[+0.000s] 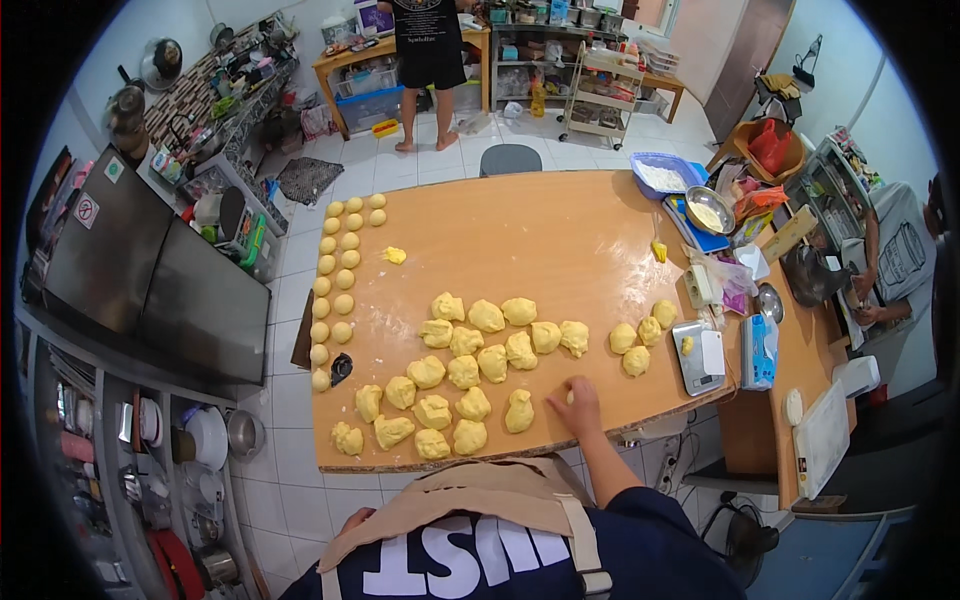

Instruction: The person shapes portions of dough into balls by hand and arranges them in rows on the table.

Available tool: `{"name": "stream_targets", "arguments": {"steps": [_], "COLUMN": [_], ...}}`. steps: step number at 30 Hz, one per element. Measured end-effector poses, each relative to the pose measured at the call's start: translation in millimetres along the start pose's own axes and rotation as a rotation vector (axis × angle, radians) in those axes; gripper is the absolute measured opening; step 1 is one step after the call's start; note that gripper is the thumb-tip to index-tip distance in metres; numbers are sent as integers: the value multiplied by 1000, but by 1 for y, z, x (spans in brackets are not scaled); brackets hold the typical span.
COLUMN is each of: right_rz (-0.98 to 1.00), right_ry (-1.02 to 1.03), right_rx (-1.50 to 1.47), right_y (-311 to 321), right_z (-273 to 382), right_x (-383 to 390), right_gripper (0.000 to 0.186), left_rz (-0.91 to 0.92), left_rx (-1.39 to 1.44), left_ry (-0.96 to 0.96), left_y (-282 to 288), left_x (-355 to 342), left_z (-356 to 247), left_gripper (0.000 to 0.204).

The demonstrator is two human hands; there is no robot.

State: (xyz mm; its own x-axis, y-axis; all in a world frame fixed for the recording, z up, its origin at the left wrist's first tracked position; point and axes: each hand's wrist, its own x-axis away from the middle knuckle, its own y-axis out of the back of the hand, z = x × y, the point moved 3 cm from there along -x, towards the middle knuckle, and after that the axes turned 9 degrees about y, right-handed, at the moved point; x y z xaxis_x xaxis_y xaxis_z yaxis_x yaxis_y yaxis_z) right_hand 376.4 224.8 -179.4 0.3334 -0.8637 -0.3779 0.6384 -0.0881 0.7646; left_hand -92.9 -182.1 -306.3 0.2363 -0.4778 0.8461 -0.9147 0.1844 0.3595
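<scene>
At the near edge of the wooden table (480, 225), my right hand (579, 408) rests with its fingers curled in. A small pale bit shows by its fingers, too little to name. Just left of it sits a lump of yellow dough (519, 411). More rough dough lumps (463, 372) spread leftward across the table. Several smoother dough pieces (636, 361) stand together beyond my right hand, near a kitchen scale (699, 358) bearing a small yellow bit. My left hand (357, 520) hangs low by the tan apron (450, 500), off the table; its fingers are mostly hidden.
Round dough balls (344, 304) line the table's left edge. A dough scrap (394, 256) lies near them. At the right stand a purple basin of white powder (660, 177), a metal bowl (709, 211) and a tissue pack (759, 352). One person (430, 50) stands behind, another (900, 250) at right.
</scene>
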Motion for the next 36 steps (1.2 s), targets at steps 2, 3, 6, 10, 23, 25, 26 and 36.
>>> {"name": "stream_targets", "arguments": {"steps": [2, 3, 6, 10, 23, 25, 26, 36], "right_rz": [66, 69, 85, -37, -18, -53, -47, 163], "right_ry": [11, 3, -70, -155, -202, -154, -99, -400], "right_rx": [-33, -84, -92, -28, -60, -60, -4, -121], "right_y": [1, 13, 34, 17, 9, 4, 7, 50], "right_z": [4, 3, -15, -15, -4, 7, 12, 63], "right_x": [13, 25, 29, -1, -5, -6, 6, 21], "right_gripper": [48, 50, 53, 57, 59, 61, 64, 59], "left_rz": [1, 0, 0, 6, 125, 174, 179, 437], "left_rx": [4, 3, -7, -16, -23, -505, -511, 336], "left_ry": [-3, -7, -15, -15, 29, -243, -257, -446], "left_y": [3, 3, 5, 3, 4, 13, 22, 51], "left_x": [-1, -3, -3, -5, 4, 16, 24, 148], "left_z": [-1, -2, -6, -8, -36, -72, -106, -345], "left_gripper": [48, 48, 48, 48, 46, 43, 43, 36]}}
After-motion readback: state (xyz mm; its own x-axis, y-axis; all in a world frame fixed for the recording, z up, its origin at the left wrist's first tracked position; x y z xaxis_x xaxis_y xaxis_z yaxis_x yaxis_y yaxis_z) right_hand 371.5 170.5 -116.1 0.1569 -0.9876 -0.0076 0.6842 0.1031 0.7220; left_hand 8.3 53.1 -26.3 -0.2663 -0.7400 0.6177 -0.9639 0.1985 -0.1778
